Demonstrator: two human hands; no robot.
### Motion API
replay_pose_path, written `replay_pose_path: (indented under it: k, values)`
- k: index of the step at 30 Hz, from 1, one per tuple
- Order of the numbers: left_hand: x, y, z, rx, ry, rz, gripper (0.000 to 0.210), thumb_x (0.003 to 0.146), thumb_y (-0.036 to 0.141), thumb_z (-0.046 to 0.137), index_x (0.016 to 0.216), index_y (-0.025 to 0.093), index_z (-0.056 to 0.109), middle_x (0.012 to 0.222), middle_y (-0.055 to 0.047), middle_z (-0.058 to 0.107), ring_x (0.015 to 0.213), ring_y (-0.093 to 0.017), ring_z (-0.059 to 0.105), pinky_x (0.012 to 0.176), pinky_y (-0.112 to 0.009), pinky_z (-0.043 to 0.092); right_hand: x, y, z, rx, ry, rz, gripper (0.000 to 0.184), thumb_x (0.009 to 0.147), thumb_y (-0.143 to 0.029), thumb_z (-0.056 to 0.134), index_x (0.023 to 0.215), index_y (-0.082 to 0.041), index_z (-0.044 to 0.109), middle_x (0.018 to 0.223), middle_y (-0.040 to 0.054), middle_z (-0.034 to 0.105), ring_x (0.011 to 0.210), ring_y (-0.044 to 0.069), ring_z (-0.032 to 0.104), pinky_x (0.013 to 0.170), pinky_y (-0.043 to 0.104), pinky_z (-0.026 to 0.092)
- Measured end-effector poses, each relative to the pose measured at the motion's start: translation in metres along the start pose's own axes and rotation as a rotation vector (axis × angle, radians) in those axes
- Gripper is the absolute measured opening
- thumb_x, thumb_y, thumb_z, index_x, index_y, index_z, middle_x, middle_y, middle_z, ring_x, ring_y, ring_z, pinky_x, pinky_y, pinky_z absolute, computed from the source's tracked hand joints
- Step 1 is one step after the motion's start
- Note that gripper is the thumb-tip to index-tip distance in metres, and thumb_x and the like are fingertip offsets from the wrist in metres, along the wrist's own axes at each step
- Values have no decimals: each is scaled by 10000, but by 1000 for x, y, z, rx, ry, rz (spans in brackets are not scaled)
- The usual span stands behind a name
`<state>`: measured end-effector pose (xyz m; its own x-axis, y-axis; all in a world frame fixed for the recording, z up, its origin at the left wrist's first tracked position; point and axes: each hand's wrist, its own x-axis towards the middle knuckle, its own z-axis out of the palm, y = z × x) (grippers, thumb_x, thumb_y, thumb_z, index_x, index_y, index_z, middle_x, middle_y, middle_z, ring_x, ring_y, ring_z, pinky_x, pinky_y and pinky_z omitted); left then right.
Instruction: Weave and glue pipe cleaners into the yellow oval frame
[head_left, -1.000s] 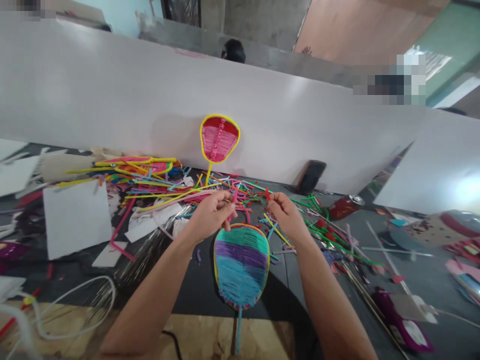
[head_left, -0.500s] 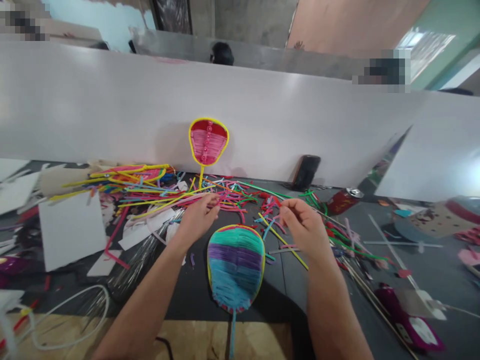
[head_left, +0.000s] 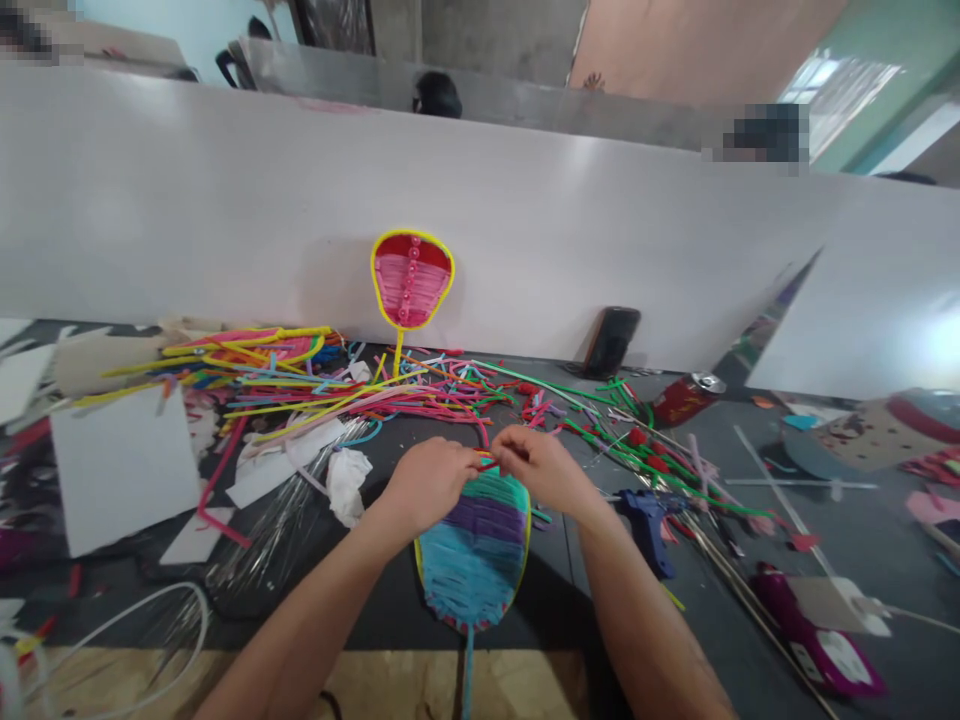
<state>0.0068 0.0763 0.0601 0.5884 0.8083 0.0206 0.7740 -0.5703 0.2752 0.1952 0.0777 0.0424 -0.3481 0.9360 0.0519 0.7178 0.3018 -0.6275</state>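
A paddle-shaped fan [head_left: 472, 540] covered in rows of green, purple and blue pipe cleaners lies in front of me, its thin blue handle toward me. At its top edge, my left hand [head_left: 435, 482] and my right hand [head_left: 541, 468] meet, fingertips pinched. Between them shows a short red piece of pipe cleaner [head_left: 487, 463], partly hidden by the fingers. Behind my hands spreads a heap of loose coloured pipe cleaners [head_left: 390, 398]. A second fan [head_left: 412, 280], pink and red with a yellow rim and a row of beads, stands against the white board.
Right of my right arm lies a blue glue gun [head_left: 649, 525]. Farther right are a red drink can [head_left: 686, 398], a phone [head_left: 613, 342] leaning on the white board [head_left: 225, 200] and a purple tool [head_left: 817, 640]. A crumpled tissue [head_left: 349, 485] and white card [head_left: 124, 465] lie left.
Both hands have come together and down to the fan's top edge, where the red piece shows between them. The glue gun, hidden before, is in view. The camera view has shifted slightly.
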Motion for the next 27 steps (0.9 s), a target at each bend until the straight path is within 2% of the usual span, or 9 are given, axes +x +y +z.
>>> replay_pose_path:
  k: [2, 6, 11, 14, 18, 21, 23, 27]
  values:
    - [1, -11, -2, -46, 44, -55, 241, 864, 202, 449, 917, 217, 684, 883, -52, 702, 869, -202, 630, 741, -287, 449, 20, 15, -1, -185, 62, 83, 241, 919, -226, 380, 973, -205, 614, 849, 3, 673, 741, 128, 610, 641, 209, 434]
    - [-2, -30, -17, -183, 224, -195, 261, 877, 245, 402, 926, 198, 654, 888, -47, 704, 819, -196, 639, 699, -277, 442, 67, 45, 9, -334, 74, 162, 294, 884, -140, 408, 1044, -231, 638, 1115, 63, 624, 947, 196, 603, 741, 277, 446]
    - [-7, -47, -32, -333, 392, -248, 220, 846, 277, 442, 879, 198, 644, 864, -26, 706, 767, -188, 635, 678, -268, 439, 92, 59, 34, -377, 35, 138, 287, 860, -107, 448, 975, -257, 665, 1145, 87, 578, 1090, 237, 525, 817, 325, 441]
    - [-8, -54, -33, -414, 420, -282, 218, 839, 318, 459, 878, 195, 635, 815, -20, 701, 723, -182, 628, 652, -268, 437, 92, 66, 37, -301, 74, 129, 212, 857, -131, 483, 924, -234, 656, 1117, 99, 589, 1138, 246, 477, 879, 353, 418]
    - [-7, -57, -31, -645, 414, -313, 214, 833, 371, 472, 809, 182, 569, 716, -15, 665, 642, -163, 634, 606, -254, 462, 88, 81, 28, -109, 202, 166, 194, 881, -171, 446, 957, -206, 621, 1003, 86, 637, 1040, 215, 524, 881, 345, 417]
    - [-7, -55, -31, -775, 401, -308, 225, 840, 395, 464, 835, 180, 529, 738, -8, 651, 529, -126, 619, 537, -233, 470, 82, 91, 18, 83, 317, 220, 274, 892, -206, 366, 1093, -166, 549, 961, 80, 651, 864, 180, 580, 752, 316, 466]
    - [-7, -52, -30, -805, 379, -313, 233, 844, 405, 459, 863, 180, 518, 748, -4, 641, 482, -109, 606, 479, -213, 451, 78, 96, 11, 219, 364, 244, 307, 863, -250, 396, 1127, -149, 517, 920, 67, 662, 762, 155, 591, 661, 279, 473]
    - [-5, -47, -27, -888, 331, -294, 235, 836, 407, 473, 861, 178, 515, 738, -6, 627, 557, -134, 657, 460, -197, 462, 64, 98, -3, 449, 419, 277, 303, 753, -415, 536, 905, -156, 575, 763, 30, 658, 623, 124, 571, 558, 236, 442]
